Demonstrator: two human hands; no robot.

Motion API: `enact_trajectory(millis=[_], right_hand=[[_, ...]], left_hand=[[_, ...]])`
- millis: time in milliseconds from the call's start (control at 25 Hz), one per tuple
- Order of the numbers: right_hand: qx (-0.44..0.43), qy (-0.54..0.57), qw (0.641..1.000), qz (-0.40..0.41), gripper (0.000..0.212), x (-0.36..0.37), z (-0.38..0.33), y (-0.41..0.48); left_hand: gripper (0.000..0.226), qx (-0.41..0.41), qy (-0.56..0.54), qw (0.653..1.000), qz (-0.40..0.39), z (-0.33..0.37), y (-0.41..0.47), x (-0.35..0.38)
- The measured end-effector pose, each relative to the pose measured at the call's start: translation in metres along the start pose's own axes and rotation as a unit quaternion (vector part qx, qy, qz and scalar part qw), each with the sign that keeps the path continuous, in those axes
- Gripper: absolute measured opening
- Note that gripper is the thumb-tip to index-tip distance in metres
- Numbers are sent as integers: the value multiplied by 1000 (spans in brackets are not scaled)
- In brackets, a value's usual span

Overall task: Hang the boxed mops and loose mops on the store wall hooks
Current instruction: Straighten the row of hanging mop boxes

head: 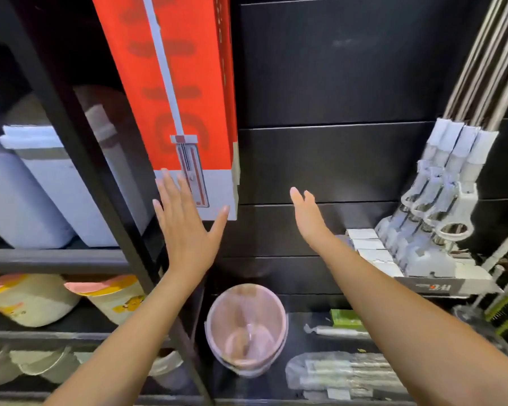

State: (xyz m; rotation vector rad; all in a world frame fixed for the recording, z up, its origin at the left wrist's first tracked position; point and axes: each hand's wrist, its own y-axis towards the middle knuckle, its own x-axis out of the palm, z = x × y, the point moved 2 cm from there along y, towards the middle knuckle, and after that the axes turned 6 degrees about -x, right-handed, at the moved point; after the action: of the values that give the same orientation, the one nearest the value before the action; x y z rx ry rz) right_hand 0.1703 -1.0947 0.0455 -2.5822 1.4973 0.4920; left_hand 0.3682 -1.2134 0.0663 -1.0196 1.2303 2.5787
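Two bare forearms [121,341] reach up from the lower edge of the view; between them, lower down, stands a translucent pink bucket [247,329], seen from above. The left hand [188,227] has its fingers spread wide, its fingertips lying over the white bottom band of the boxed mop [188,83] and its thumb at the box's lower corner; whether it presses on the box I cannot tell. The box is red with a mop printed on its face; it stands upright against the black slatted wall [335,83], beside a black post [79,142], with its top out of view. The right hand [308,218] is flat and edge-on, fingers straight and together, holding nothing, apart from the box. The loose mops [440,200] hang clustered at far right, steel handles slanting upward. White containers [41,186] sit on a shelf [53,260] at left.
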Motion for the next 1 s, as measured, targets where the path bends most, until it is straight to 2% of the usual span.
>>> enact_trajectory(millis=[160, 360, 440, 560, 600, 720, 800, 920, 1000], right_hand=[[-5, 105, 994, -10, 64, 62, -55, 26], [-28, 180, 983, -26, 66, 105, -70, 45], [-38, 189, 979, -62, 71, 120, -71, 41], [-16, 214, 971, -110, 97, 134, -70, 38], [-22, 214, 969, -121, 98, 136, -69, 39], [-58, 224, 965, -121, 69, 134, -64, 42], [-56, 236, 964, -107, 63, 129, -58, 54], [-56, 240, 961, -122, 69, 135, -63, 70], [-35, 244, 958, -148, 92, 143, -67, 74]], left_hand=[[92, 69, -8, 997, 28, -1, 47, -7], [91, 118, -48, 991, 47, -7, 74, -1], [92, 116, -52, 990, 54, -7, 82, 4], [93, 102, -60, 991, 66, -4, 88, 13], [94, 96, -60, 991, 71, -2, 89, 17], [98, 80, -57, 991, 94, 4, 92, 27], [102, 66, -47, 990, 119, 11, 95, 32], [105, 58, -37, 986, 150, 20, 98, 40], [104, 49, -30, 985, 162, 24, 98, 47]])
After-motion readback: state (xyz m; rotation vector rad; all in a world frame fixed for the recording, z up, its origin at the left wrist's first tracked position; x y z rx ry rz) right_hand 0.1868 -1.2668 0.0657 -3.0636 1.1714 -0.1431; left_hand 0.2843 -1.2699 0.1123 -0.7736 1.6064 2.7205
